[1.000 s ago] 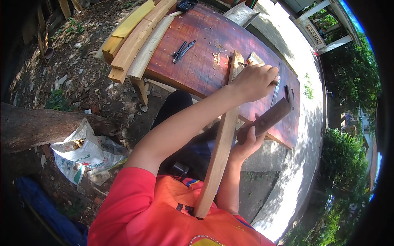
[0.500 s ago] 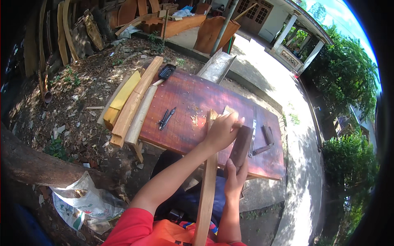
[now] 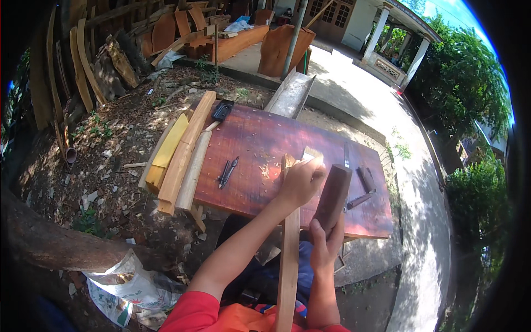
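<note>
Our left hand bends over the wooden bar while our right hand grips a dark block
Our left forearm slants in from the near left, and our left hand [image 3: 303,180] sits above the far part of the wooden bar [image 3: 289,260], its fingers curled in narrowly; we cannot tell what lies inside them. Our right forearm rises from the near right, with the right hand [image 3: 326,249] wrapped around the near end of the dark block [image 3: 334,193], thumb along its side. The bar runs from our body onto the table [image 3: 249,135], to the right of the dark dividers [image 3: 228,172]
</note>
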`<state>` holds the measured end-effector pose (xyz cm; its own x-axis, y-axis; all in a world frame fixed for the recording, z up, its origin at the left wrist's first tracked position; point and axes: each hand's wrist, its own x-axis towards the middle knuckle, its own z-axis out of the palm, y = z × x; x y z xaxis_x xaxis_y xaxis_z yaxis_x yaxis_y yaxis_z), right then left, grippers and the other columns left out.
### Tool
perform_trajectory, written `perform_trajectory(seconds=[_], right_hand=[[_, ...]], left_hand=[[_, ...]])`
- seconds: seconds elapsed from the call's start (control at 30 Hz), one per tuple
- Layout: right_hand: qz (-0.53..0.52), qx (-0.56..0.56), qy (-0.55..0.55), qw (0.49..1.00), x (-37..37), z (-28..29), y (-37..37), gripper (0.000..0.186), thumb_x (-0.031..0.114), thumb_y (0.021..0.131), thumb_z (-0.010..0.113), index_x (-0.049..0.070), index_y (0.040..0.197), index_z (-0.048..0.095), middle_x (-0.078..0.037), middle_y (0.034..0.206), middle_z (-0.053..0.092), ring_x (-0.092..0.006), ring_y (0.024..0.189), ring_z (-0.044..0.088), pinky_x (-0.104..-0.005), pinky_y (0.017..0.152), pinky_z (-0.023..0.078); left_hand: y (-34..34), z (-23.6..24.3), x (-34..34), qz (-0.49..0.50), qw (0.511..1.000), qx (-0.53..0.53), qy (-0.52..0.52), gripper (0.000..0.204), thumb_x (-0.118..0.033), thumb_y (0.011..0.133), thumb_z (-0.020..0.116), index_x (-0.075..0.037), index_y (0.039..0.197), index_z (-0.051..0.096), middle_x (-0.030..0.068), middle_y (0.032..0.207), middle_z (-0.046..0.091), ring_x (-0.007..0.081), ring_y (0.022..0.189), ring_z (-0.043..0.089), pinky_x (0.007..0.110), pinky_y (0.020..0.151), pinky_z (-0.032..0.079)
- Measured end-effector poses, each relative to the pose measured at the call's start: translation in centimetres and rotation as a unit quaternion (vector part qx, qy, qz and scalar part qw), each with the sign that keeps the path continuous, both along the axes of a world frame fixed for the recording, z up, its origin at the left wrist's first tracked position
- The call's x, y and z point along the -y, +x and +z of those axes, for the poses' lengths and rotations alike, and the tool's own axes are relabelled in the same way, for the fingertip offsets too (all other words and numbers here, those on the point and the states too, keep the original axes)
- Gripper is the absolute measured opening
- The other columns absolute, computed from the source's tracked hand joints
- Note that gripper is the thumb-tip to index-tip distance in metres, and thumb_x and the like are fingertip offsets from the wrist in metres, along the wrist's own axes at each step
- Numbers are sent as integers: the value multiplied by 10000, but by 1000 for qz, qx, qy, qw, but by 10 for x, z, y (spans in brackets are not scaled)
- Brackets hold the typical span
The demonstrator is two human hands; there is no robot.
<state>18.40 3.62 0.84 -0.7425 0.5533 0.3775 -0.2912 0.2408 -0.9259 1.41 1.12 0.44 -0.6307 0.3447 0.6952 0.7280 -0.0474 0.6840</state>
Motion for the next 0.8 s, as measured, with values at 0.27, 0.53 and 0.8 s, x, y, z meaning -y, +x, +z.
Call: perform_trajectory(seconds=[0.27,0.53,0.8], right_hand=[[3,74,11,997,3,-8,14,351,125,928,667,-19,1218,531,-60,856,621,-108,747,571,-278,687,478],[5,108,13,994,-1,-3,10,370,168,945,659,-12,1247,541,-92,911,643,-140,796,580,-306,733,483],[-28,120,166,978,1,-2,8,388,155,934,672,-13,1257,538,-104,917,674,-137,773,619,-306,711,504]], left_hand=[[-3,-7,-1,-19,998,26,44,193,-183,910,546,-21,802,547,184,715,581,427,724,558,489,700,438],[0,-7,3,-17,999,-16,38,143,-128,883,558,-9,804,560,196,730,590,432,742,574,497,706,442],[-4,-12,4,-9,999,-34,-34,172,-188,896,616,-16,886,613,212,822,634,429,798,607,487,717,463]])
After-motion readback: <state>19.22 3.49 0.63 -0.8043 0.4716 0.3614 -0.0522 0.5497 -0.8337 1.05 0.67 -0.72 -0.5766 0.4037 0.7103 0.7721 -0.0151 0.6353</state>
